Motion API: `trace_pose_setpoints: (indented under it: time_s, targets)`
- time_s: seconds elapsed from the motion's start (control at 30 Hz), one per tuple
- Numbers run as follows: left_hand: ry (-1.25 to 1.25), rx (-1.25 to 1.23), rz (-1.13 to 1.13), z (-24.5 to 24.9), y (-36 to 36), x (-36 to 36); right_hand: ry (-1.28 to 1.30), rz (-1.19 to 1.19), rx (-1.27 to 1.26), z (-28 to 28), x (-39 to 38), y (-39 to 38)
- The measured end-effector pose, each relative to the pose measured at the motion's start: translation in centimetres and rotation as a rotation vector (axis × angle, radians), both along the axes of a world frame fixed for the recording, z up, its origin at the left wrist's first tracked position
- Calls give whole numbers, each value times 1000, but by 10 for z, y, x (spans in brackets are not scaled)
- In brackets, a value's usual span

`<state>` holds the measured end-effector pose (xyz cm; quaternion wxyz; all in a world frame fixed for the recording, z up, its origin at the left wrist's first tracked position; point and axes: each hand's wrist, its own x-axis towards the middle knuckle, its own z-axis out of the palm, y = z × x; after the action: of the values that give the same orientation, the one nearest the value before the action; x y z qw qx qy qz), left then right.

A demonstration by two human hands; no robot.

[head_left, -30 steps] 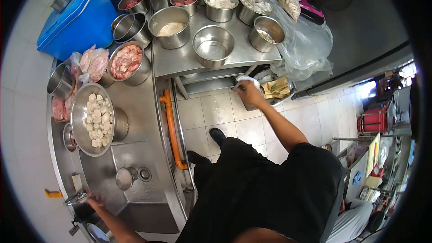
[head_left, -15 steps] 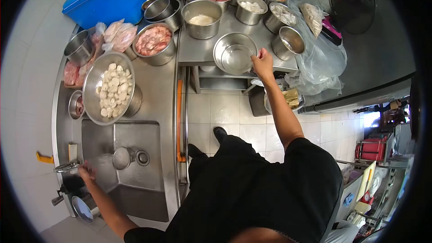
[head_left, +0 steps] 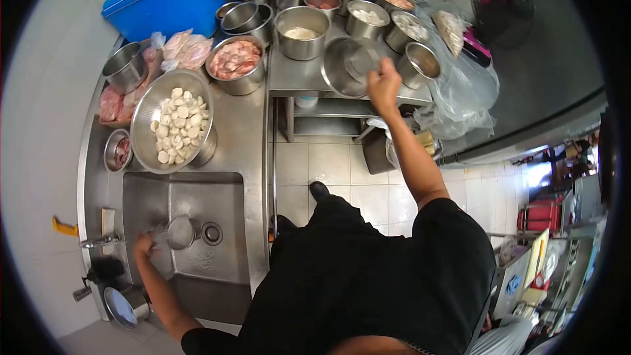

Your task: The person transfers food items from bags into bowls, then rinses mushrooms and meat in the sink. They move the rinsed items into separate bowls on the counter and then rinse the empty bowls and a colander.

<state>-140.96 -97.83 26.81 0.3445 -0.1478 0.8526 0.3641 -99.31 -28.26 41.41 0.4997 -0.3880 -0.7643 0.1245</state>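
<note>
My right hand [head_left: 384, 85] grips the rim of a round stainless steel pot [head_left: 336, 69], which is tilted over the front of the steel table. Blur covers part of the pot, and I cannot make out anything inside it. Over the left side of the sink [head_left: 217, 256], my left hand [head_left: 143, 243] is just beside the running tap [head_left: 100, 242]; its fingers are smeared by motion. A small metal cup [head_left: 181, 233] stands in the sink by the drain, close to that hand, with water splashing around it.
Behind the sink sits a perforated colander [head_left: 141, 125] of white round pieces. A pot of raw meat [head_left: 236, 85] is at its right. Several steel pots line the table [head_left: 289, 75]. A blue cooler box [head_left: 164, 3] stands at the back left, a fan [head_left: 503, 0] at the back right.
The pot in my right hand has tipped from facing up to a steeper tilt. My left hand has moved from the tap toward the cup, and water now splashes in the sink.
</note>
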Motion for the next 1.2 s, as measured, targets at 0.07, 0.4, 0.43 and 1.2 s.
trace_pose_setpoints:
  time_s: [0.07, 0.4, 0.43, 1.2]
  targets:
    - [9, 156, -25, -9, 3, 0, 75, -104, -54, -39, 16, 56]
    - [172, 185, 339, 60, 73, 56, 606, 135, -928, -103, 5, 122]
    - [185, 183, 327, 56, 74, 54, 587, 150, -934, -103, 2, 126]
    - [919, -579, -177, 15, -56, -56, -298, 938, -1135, 5, -119, -86]
